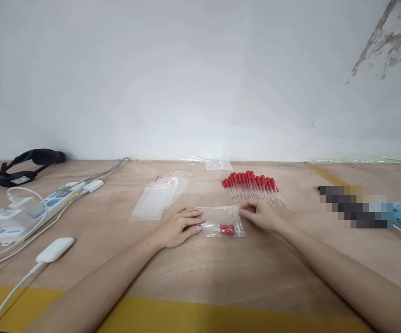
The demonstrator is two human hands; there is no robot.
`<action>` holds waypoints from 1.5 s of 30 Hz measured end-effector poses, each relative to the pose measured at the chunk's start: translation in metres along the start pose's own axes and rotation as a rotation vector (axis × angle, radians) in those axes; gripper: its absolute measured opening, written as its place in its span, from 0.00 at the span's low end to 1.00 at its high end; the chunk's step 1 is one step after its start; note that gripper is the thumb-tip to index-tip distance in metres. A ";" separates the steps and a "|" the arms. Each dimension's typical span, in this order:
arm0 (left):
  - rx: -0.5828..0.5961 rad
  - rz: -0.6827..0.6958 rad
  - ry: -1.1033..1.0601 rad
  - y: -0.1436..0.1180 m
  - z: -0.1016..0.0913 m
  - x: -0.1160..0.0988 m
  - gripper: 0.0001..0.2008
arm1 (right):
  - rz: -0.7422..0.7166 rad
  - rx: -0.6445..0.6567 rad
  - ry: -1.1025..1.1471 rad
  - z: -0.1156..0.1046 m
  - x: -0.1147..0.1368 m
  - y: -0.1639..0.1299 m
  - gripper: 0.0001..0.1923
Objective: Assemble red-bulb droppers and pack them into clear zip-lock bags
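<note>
The left hand (179, 227) lies flat, fingers together, pressing the left end of a small clear bag (223, 221) on the counter (200, 273). The right hand (261, 214) pinches the bag's right edge, fingers clamped on the plastic. Inside lies one dropper with a red bulb (227, 229). The slick film could slip from the pinch, or the dropper slide out, if the left hand lifts. Just beyond sit a row of red-bulbed droppers (252, 187) and a stack of empty bags (161, 199). Farther left, a power strip (30, 210) with cables; behind, a plain white wall (186, 78).
</note>
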State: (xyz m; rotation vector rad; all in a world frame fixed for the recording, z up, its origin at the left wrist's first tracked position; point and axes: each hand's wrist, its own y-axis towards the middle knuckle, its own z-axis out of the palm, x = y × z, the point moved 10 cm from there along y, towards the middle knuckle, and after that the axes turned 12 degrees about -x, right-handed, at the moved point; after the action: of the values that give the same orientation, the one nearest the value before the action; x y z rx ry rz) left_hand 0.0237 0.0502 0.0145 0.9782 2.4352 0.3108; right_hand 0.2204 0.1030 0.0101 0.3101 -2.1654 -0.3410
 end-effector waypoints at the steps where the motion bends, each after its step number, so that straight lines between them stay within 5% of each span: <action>1: 0.003 -0.005 0.000 0.000 0.000 0.000 0.18 | -0.025 -0.078 -0.078 -0.010 0.000 0.011 0.08; 4: 0.004 -0.006 -0.005 -0.001 0.000 0.000 0.17 | -0.084 -0.260 -0.277 -0.031 0.004 0.048 0.07; 9: -0.021 0.022 -0.016 -0.001 -0.001 -0.001 0.19 | -0.018 -0.350 -0.536 -0.030 0.000 0.103 0.16; 19: -0.010 0.017 0.006 -0.001 0.000 0.001 0.19 | 0.074 -0.324 -0.415 -0.023 -0.016 0.130 0.09; 25: -0.010 0.010 0.008 -0.002 0.000 0.001 0.19 | 0.097 -0.385 -0.189 -0.068 -0.006 0.097 0.12; 29: -0.009 0.021 0.031 -0.001 0.000 0.000 0.19 | 0.215 -0.543 0.388 -0.086 -0.029 0.039 0.11; 34: -0.018 0.031 0.036 0.000 0.000 0.001 0.18 | 0.490 -0.554 0.770 -0.042 -0.067 -0.014 0.13; 38: -0.019 0.024 0.032 -0.001 0.002 0.002 0.19 | 0.609 -0.427 0.925 -0.012 -0.066 -0.025 0.11; 45: -0.025 0.015 0.044 0.000 0.000 -0.001 0.22 | 0.272 -0.030 0.467 0.005 -0.026 -0.028 0.12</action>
State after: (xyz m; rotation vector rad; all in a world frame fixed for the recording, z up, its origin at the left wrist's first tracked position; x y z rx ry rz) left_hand 0.0238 0.0496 0.0146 0.9897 2.4582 0.3705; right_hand 0.2343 0.0861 -0.0223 0.0644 -1.7120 -0.1292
